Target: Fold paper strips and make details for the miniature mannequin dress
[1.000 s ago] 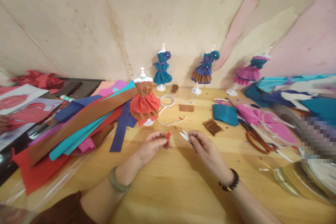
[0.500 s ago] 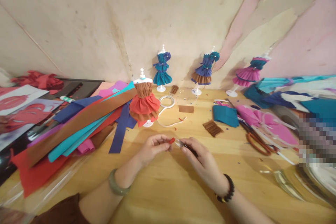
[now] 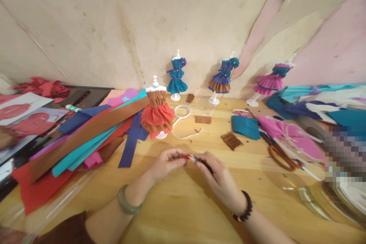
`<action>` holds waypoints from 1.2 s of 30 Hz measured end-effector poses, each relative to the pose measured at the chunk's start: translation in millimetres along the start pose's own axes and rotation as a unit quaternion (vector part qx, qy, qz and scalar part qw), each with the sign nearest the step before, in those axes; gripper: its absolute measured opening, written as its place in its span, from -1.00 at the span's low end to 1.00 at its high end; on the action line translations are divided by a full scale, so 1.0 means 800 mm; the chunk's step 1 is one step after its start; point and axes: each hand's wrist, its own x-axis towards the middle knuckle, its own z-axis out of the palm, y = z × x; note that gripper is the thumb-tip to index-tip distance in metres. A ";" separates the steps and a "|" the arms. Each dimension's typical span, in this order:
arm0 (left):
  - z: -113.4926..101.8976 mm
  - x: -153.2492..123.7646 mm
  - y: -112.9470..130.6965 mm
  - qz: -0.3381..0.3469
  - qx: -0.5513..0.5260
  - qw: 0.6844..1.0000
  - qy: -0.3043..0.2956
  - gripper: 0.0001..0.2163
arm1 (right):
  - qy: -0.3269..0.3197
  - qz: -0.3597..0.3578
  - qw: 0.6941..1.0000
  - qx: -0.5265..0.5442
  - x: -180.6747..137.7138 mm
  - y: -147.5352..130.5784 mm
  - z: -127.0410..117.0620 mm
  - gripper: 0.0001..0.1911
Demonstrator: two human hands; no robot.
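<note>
My left hand (image 3: 170, 161) pinches a small red piece of paper or cloth (image 3: 188, 156) between thumb and fingertips, mostly hidden by the fingers. In my right hand (image 3: 219, 171) is a pair of small scissors (image 3: 194, 158) with a dark handle. Their pale blades point left and meet the red piece; whether they are apart I cannot make out. Just beyond my left hand stands a miniature dress form (image 3: 157, 110) in a brown and red ruffled dress. A brown pleated piece (image 3: 231, 141) lies beyond my right hand.
Three more dressed forms (image 3: 177, 74) stand along the wall. Coloured strips (image 3: 85, 137) are heaped at left. A roll of white tape (image 3: 182, 111) and a teal folded piece (image 3: 246, 126) lie mid-table. Orange-handled scissors (image 3: 281, 158) and a glass jar (image 3: 317, 200) are at right.
The small scissors have moved slightly left, and their blades now reach the red piece, which shows less between my left fingers. Everything else on the table stays put.
</note>
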 end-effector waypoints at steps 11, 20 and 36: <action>-0.002 -0.001 -0.002 0.007 -0.019 1.000 -0.009 -0.79 | 0.031 0.027 0.999 0.022 0.000 -0.003 -0.005 -0.81; -0.007 0.000 0.000 -0.027 -0.114 0.993 -0.023 -0.68 | 0.047 0.082 0.987 0.128 0.004 0.010 -0.002 -0.74; -0.004 -0.007 0.004 -0.152 -0.079 0.976 -0.134 -0.40 | -0.105 -0.125 0.981 -0.101 -0.001 0.000 0.004 -0.60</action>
